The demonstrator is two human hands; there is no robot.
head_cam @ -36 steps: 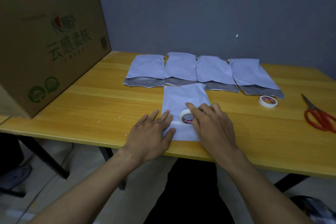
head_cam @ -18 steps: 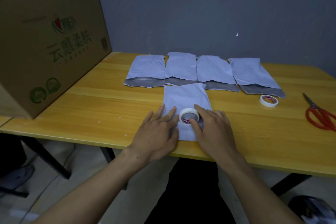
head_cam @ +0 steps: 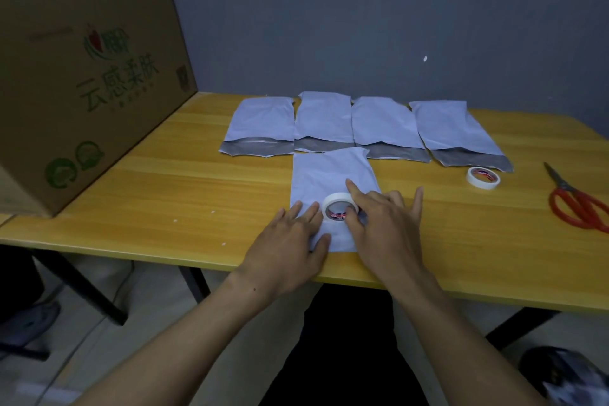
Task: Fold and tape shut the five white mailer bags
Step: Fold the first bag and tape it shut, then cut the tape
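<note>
A white mailer bag (head_cam: pixel 329 175) lies flat near the front edge of the yellow table (head_cam: pixel 164 201). My left hand (head_cam: pixel 290 247) presses flat on its lower left part, fingers straight. A white tape roll (head_cam: pixel 339 209) sits on this bag. My right hand (head_cam: pixel 385 227) pinches the roll between thumb and index finger, with the other fingers spread. Four more white mailer bags lie in a row behind, grey open flaps toward me: far left (head_cam: pixel 263 122), second (head_cam: pixel 324 117), third (head_cam: pixel 382 123), right (head_cam: pixel 448 125).
A second tape roll (head_cam: pixel 483 177) lies to the right, near red-handled scissors (head_cam: pixel 576 204) at the table's right edge. A large cardboard box (head_cam: pixel 82 76) fills the table's left end. A grey wall stands behind the table.
My right hand went from lying over the tape roll to pinching it with thumb and index finger. The roll has shifted slightly. My left hand stays pressed on the bag.
</note>
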